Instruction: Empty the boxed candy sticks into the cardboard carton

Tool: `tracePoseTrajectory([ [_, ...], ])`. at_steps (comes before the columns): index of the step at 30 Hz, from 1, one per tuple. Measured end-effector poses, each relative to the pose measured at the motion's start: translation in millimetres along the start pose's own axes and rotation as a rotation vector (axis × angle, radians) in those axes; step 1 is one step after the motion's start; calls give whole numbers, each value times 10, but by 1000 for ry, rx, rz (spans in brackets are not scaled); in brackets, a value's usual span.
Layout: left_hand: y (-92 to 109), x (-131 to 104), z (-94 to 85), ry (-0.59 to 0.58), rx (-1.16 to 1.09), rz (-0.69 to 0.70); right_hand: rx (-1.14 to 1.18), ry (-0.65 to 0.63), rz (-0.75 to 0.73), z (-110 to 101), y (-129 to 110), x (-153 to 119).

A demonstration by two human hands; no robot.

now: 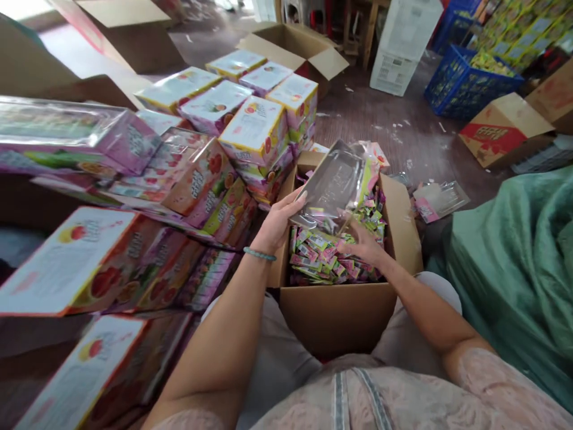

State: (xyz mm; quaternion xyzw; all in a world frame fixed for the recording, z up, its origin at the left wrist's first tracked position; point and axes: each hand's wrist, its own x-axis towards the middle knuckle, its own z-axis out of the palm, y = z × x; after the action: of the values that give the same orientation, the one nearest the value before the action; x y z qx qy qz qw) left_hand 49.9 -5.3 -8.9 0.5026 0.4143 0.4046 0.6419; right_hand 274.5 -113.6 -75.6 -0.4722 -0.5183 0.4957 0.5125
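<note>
A clear plastic box (333,182) with a printed pink and green side is tilted over an open carton (338,310). My left hand (282,218) grips its left edge, thumb on top. At its lower right corner is my right hand (364,242), fingers curled against the plastic and partly hidden by it. Small pink and green sachets (320,254) fill the carton below. Whether anything lies inside the plastic box is hard to make out through the glare.
Stacked fruit-printed boxes (255,128) stand on the left, near my left arm. An open carton (290,51) is behind them. Flat plastic packaging (441,200) lies on the floor at right, beside green cloth (519,275). Farther off are a blue crate (465,89) and white crates (398,54).
</note>
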Motion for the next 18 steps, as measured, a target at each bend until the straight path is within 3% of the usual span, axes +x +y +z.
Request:
tracePoseTrajectory([
  [5,69,-48,39,-171,-10,-8,-71,-213,13,143,-307,-68],
  [9,24,-79,105,-275,17,-6,-96,-325,59,267,-367,-82],
  [15,43,-127,184,-295,94,-54,-134,-311,27,341,-295,-91],
  [18,112,-120,170,-184,82,-50,-86,-200,108,329,-222,-109],
])
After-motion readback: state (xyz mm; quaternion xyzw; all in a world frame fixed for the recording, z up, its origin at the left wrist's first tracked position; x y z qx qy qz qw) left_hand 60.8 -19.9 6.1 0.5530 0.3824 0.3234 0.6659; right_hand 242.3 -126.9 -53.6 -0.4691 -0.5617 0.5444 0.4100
